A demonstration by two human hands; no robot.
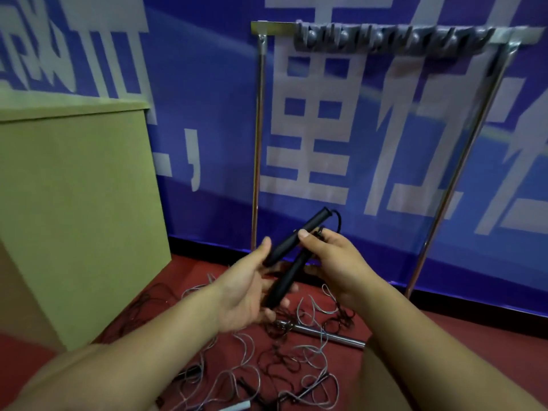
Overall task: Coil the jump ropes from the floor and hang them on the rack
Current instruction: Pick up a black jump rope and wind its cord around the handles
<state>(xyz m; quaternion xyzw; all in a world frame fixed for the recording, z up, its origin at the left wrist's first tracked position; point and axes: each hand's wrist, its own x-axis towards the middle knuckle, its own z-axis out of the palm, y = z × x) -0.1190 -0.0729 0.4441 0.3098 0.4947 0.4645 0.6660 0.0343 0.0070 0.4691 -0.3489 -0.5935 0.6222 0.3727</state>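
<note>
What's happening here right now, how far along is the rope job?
A person is holding the two black handles of one jump rope in front of them. The left hand cradles the lower handle and the right hand pinches the upper one. Other ropes lie tangled on the red floor. The rack stands against the blue banner wall with nothing visible on its hooks, so no rope is hung yet.
</note>
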